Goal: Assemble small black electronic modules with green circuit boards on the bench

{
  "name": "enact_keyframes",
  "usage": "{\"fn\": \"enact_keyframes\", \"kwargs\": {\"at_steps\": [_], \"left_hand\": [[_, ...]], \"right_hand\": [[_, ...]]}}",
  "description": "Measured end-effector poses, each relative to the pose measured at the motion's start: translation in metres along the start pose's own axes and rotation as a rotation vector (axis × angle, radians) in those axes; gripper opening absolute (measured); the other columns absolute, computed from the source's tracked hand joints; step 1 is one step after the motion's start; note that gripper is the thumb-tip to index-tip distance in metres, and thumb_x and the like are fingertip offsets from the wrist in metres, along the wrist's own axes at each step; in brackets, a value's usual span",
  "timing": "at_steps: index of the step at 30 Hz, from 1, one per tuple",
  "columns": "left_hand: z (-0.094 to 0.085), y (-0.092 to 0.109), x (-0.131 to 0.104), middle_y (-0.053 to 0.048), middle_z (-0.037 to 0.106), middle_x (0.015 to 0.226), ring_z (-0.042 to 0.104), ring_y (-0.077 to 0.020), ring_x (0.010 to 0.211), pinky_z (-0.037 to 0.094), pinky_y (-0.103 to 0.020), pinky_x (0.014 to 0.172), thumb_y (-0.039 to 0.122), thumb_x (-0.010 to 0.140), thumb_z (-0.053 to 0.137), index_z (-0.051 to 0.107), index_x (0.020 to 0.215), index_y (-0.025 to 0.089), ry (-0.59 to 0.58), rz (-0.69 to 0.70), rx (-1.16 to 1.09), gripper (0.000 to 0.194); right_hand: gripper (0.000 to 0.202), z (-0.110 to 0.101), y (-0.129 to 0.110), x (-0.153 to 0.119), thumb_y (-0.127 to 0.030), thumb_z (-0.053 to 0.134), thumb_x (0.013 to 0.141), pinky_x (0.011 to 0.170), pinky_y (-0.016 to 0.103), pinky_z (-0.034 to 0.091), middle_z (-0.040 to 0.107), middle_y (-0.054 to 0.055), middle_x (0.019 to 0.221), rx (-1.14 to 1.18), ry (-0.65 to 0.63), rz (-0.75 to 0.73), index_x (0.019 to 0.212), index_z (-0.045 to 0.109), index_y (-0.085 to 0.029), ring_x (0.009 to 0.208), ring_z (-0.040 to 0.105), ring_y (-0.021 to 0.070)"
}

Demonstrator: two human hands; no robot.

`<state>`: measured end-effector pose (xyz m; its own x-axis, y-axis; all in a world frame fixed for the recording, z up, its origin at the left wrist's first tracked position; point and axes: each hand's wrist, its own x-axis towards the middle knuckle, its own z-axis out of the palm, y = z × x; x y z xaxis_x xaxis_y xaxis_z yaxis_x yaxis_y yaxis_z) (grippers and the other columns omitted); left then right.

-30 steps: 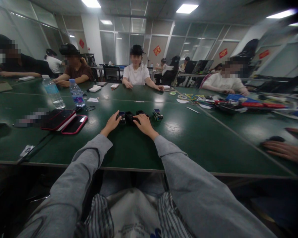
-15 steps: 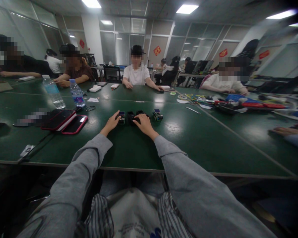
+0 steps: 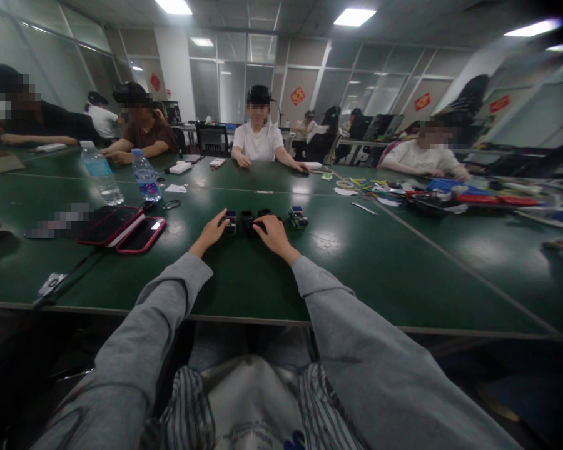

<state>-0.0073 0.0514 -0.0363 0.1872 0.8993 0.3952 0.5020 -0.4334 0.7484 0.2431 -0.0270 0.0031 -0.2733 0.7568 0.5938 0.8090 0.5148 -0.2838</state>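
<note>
On the green table (image 3: pixel 263 281), my left hand (image 3: pixel 211 232) rests beside a small circuit-board device (image 3: pixel 231 222), its fingertips at the device's left side and its fingers apart. My right hand (image 3: pixel 274 234) lies at the near side of black objects, with its thumb and fingers spread. One black object (image 3: pixel 248 221) stands left of that hand; another (image 3: pixel 264 213) shows just behind its fingers, partly hidden. A second small circuit-board device (image 3: pixel 298 217) sits to the right, untouched.
Two water bottles (image 3: pixel 104 175) (image 3: pixel 146 178) and red-edged phones (image 3: pixel 142 235) are at the left. Tangled cables and tools (image 3: pixel 469 194) lie at the right, with a pen (image 3: pixel 365 209) nearer. Across the table sits a person in white (image 3: pixel 259 140).
Both my hands stay almost where they were. At the far right edge, another person's hand and sleeve have drawn back to the right.
</note>
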Motion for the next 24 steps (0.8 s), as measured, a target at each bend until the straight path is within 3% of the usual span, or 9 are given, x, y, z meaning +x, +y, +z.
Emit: {"fn": "enact_keyframes", "kwargs": {"at_steps": [9,24], "left_hand": [[0.0017,-0.0052,0.0025,-0.006,0.050,0.145,0.049,-0.0226,0.132,0.033,-0.042,0.114,0.039,0.091,0.051,0.041,0.145,0.027,0.001,0.014,-0.022,0.056],[0.0012,-0.0038,0.0013,-0.007,0.052,0.143,0.054,-0.0234,0.127,0.038,-0.043,0.110,0.040,0.091,0.050,0.040,0.145,0.025,-0.005,0.016,-0.012,0.057]], "right_hand": [[0.030,-0.0015,-0.0011,-0.0003,-0.041,0.042,0.099,0.094,0.039,0.037,0.062,0.009,0.115,-0.029,0.009,-0.008,0.113,0.059,-0.021,0.113,0.050,0.0243],[0.042,0.0019,0.0007,-0.0018,-0.047,0.033,0.100,0.099,0.045,0.030,0.060,0.012,0.121,-0.146,-0.020,0.103,0.120,0.058,-0.019,0.123,0.042,0.0277]]}}
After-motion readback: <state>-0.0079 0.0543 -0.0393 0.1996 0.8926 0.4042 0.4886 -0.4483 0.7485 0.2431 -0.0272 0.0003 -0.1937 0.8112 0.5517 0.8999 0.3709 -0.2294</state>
